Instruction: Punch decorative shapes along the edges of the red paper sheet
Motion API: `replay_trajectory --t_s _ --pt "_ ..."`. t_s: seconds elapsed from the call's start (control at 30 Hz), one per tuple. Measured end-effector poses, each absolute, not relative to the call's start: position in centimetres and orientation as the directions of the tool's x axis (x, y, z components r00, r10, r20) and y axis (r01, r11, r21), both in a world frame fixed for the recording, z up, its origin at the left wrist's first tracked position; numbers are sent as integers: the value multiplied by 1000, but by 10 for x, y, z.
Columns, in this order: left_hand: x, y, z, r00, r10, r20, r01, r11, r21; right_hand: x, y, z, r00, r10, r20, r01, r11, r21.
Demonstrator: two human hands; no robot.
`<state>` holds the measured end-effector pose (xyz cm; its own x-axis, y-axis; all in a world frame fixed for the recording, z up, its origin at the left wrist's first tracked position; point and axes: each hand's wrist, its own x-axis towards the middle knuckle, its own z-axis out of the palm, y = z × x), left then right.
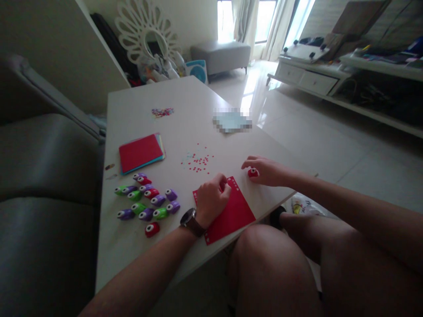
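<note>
A red sheet of paper (231,215) lies at the table's near edge, with small shapes punched along its left and top borders. My left hand (214,198), with a watch on the wrist, rests over the sheet's upper left part. Its fingers are curled together, and what they hold, if anything, is hidden. To the right of the sheet, my right hand (264,171) is low over the table. A small red craft punch (253,172) with an eye-like spot sits between its thumb and curved fingers. Several purple, green and red craft punches (145,214) stand left of my left hand.
Red and pale confetti bits (199,162) lie beyond the sheet. A stack of coloured paper (141,152) is at the left, a multicoloured confetti pile (161,112) farther back. A blurred pale item (232,121) lies near the table's right edge. A grey sofa (42,176) flanks the table.
</note>
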<state>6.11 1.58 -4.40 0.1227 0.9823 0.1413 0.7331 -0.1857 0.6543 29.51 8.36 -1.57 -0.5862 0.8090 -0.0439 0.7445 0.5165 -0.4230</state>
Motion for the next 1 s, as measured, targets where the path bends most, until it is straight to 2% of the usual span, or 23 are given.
replay_trajectory --t_s 0.17,0.27,0.43,0.6,0.77,0.87,1.0 --pt "63 8 -40 220 954 202 823 -293 487 298 83 -15 -537 840 -82 772 449 -449" --pt "64 5 -39 280 932 231 841 -355 409 299 83 -13 -526 849 -41 748 440 -497" --pt "65 4 -41 384 888 253 771 -459 442 294 84 -8 -539 839 81 660 480 -578" --pt "66 5 -43 407 870 278 735 -493 466 267 87 0 -629 768 120 667 612 -425" --pt "67 6 -46 432 847 309 717 -530 452 241 93 4 -705 704 85 649 689 -321" --pt "67 7 -47 439 841 317 707 -541 456 242 102 4 -645 760 82 724 642 -253" --pt "68 7 -48 441 835 331 682 -551 481 261 111 0 -483 871 89 848 491 -201"
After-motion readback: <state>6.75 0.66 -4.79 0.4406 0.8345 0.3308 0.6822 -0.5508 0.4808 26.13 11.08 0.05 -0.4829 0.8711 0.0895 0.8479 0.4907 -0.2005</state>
